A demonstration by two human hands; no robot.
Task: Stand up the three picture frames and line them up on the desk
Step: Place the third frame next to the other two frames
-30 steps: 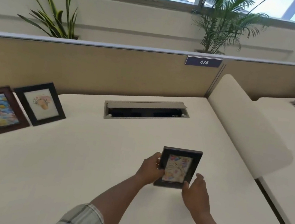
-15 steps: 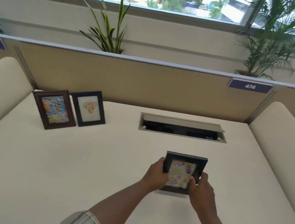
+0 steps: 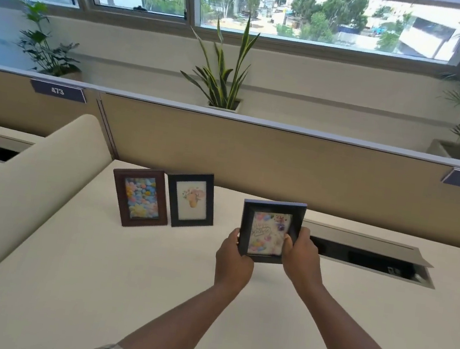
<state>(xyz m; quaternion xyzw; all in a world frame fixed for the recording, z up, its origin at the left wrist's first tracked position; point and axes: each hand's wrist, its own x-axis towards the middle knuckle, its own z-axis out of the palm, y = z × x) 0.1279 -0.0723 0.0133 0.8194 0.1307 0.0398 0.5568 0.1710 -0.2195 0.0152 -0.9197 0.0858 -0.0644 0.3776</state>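
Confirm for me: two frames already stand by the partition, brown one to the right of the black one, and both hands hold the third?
Not quite. The head view shows the brown frame to the left of the black frame. The rest holds: both stand by the partition, and the left hand and right hand hold the third frame.

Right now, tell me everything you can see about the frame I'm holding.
The held frame is black, glossy, portrait format, showing a pale card with pastel blobs and blurred script. It is upright and faces you. The left hand grips its lower left edge, the right hand its right side. It sits right of the two standing frames, apart from them.
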